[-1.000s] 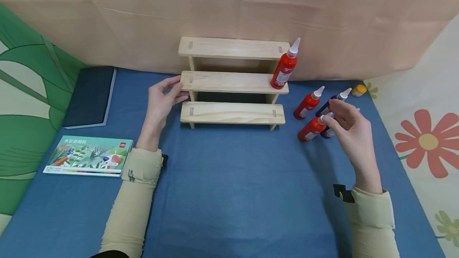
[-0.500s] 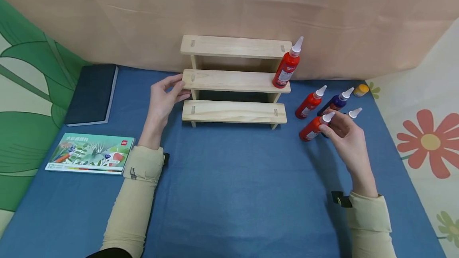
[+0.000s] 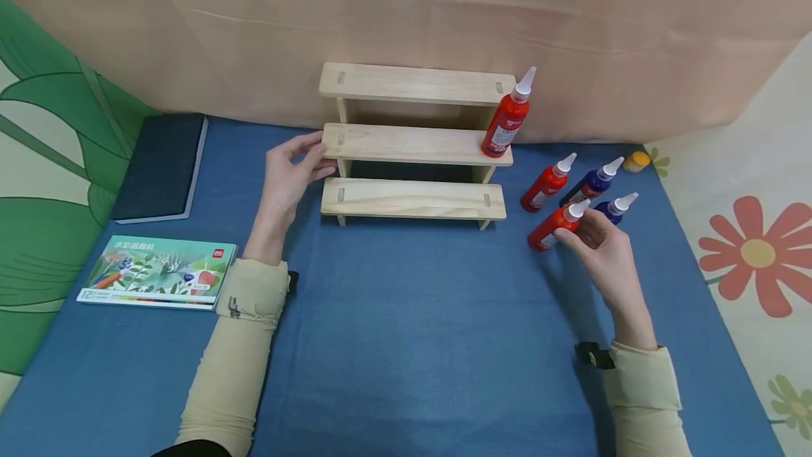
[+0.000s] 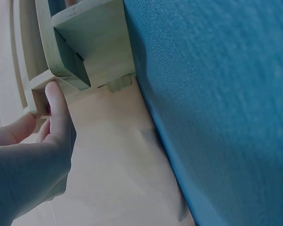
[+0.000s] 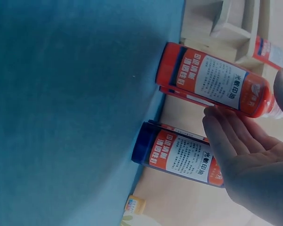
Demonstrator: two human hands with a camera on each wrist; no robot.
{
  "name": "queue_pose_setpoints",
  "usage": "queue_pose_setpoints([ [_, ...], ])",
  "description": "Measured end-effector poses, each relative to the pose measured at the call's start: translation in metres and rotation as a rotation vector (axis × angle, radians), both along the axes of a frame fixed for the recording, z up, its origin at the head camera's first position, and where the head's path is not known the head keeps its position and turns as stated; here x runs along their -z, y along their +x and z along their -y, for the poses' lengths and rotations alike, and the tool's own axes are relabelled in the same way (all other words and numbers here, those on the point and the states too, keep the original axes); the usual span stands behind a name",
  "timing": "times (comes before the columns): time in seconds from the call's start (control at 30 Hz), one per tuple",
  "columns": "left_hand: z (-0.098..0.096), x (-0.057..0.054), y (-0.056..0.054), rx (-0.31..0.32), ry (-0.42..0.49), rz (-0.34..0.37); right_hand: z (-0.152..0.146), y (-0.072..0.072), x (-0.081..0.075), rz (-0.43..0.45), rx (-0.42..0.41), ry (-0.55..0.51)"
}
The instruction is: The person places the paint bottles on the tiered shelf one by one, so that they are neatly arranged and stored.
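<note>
A three-tier wooden stand [image 3: 415, 143] stands against the back cloth. My left hand [image 3: 288, 173] grips the left end of its middle shelf; the left wrist view shows the thumb and fingers [image 4: 56, 96] at that end. At the right, my right hand [image 3: 599, 249] is around the nearer red ink bottle [image 3: 550, 230], thumb on one side and fingers on the other. In the right wrist view, the extended fingertips are right at the side of this upright red bottle [image 5: 219, 80]. A blue ink bottle [image 5: 179, 153] stands just beyond those fingers.
Another red bottle [image 3: 505, 122] stands on the middle shelf's right end. Behind the nearer red bottle are a third red bottle [image 3: 544, 185] and a second blue bottle [image 3: 590, 185]. A small yellow-capped jar [image 3: 636, 161], dark book [image 3: 161, 168] and flat paint box [image 3: 158, 272] lie farther out.
My right hand has moved left and down from above the blue bottles to the nearer red bottle, uncovering the blue ones. My left hand stays on the stand.
</note>
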State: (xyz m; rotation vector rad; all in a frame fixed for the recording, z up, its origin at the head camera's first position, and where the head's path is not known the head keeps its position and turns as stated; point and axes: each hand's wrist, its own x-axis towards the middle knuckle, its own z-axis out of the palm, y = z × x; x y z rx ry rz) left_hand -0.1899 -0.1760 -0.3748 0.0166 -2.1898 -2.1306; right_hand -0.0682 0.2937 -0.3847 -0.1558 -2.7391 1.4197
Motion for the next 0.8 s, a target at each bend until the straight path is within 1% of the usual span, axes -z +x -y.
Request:
queue_pose_setpoints([
  [0.17,0.0001,0.0006,-0.0002,0.003,-0.003,-0.006,-0.0019,-0.0007,0.0047,-0.010,-0.010,0.028],
  [0.63,0.0001,-0.0012,0.0022,0.009,0.023,0.003,-0.0023,-0.0019,0.0051,-0.022,-0.004,0.050],
  [0.8,0.0007,-0.0015,0.0028,0.013,-0.007,-0.005,-0.0022,-0.0021,0.0064,-0.044,-0.004,0.063],
])
